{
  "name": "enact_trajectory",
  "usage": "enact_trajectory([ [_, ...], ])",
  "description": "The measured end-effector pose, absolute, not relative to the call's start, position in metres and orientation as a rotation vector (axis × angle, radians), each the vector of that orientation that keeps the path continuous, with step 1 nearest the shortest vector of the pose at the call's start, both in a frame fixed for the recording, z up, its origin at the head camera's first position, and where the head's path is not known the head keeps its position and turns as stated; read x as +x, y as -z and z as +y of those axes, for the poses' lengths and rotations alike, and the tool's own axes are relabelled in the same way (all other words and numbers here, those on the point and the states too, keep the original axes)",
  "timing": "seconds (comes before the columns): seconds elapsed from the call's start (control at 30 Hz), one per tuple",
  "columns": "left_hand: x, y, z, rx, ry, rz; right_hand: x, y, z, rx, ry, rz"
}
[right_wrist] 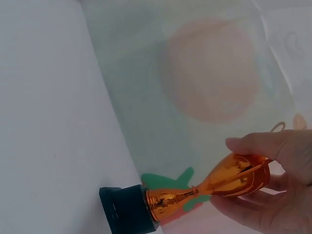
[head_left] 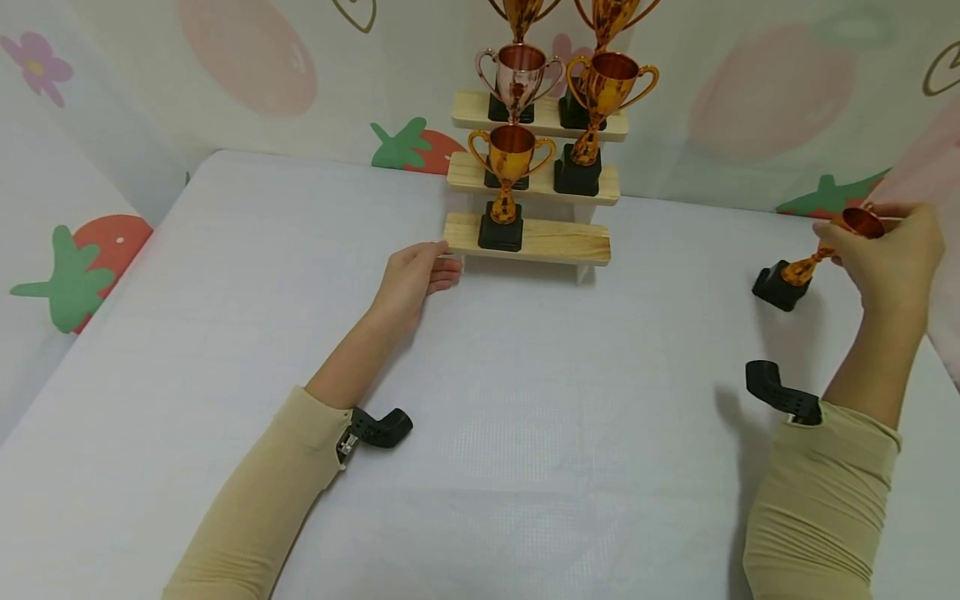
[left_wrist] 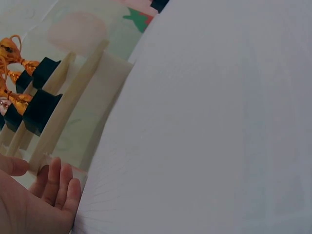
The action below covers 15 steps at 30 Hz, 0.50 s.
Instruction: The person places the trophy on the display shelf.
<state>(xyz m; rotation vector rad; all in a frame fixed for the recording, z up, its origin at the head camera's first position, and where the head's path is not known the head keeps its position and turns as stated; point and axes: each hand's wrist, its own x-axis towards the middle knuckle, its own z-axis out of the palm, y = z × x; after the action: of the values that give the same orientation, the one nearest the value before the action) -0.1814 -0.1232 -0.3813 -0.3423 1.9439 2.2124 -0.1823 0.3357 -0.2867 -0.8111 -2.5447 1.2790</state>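
Sleeves: beige, near edge of view, both forearms stretched out over the white table [head_left: 525, 433]; black camera mounts at each wrist.
Left hand [head_left: 411, 279]: resting at the near left corner of the wooden stand [head_left: 528, 237]; fingers loosely curled, tips touching the end of the lowest step, nothing gripped. Best kept there, pressing lightly, to steady the stand.
Right hand [head_left: 892, 250]: far right, fingers and thumb pinched around the cup of a gold trophy [head_left: 813, 262]; cup held sideways.
Gold trophy: tilted, black base low and pointing left, at or just off the table, well apart from the stand. Worth turning upright before carrying; a grip at the stem would likely give better control than one at the cup rim.
Lowest step: one trophy [head_left: 504, 179] on the left half; right half bare, judged the natural free spot.
Middle and upper steps: two trophies each, close together, handles nearly touching. An approach from the front and right advised, base set down flat, to avoid knocking neighbours.
Backdrop: pale walls with strawberry pictures, far side.
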Motion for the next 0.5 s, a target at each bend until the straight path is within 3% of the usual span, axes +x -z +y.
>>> enact_trajectory([
  [0.5,-0.1812,0.3816,-0.124,-0.345,-2.206,1.952,-0.1851,0.2848,0.3289,-0.834,-1.118,-2.571],
])
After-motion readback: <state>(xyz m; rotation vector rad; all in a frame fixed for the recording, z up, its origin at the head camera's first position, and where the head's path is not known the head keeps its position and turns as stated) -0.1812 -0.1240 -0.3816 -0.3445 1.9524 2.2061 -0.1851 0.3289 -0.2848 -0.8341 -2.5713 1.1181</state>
